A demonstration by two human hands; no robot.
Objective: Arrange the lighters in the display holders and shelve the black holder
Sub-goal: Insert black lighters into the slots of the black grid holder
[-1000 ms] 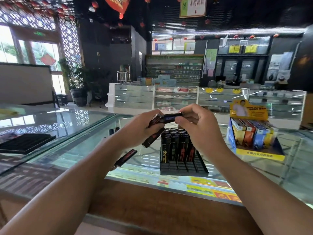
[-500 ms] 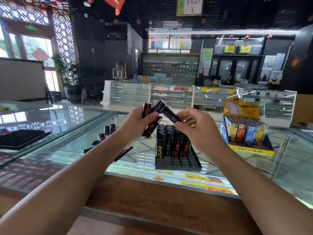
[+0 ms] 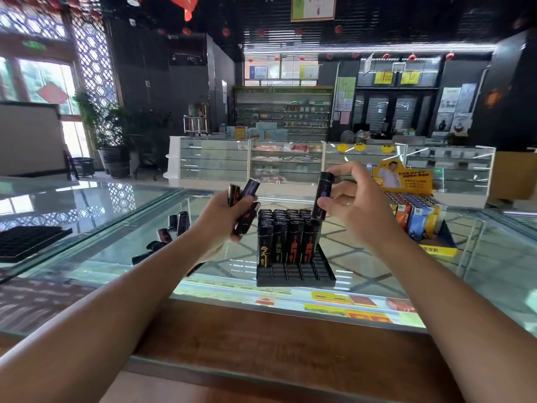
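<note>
Black plastic grid holder [image 3: 295, 273]: back rows mostly hidden.
Right hand [image 3: 359, 206]: pinches one dark lighter [image 3: 322, 196].
Left hand [image 3: 219, 218]: grips dark lighter bundle [image 3: 248, 200], count unclear.

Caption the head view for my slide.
Right hand holds a lighter over the black holder; left hand grips spare lighters.

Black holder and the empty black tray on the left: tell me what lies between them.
In the head view, a few loose lighters sit on the glass counter between them; the left forearm crosses in front, hiding part of that stretch.
</note>
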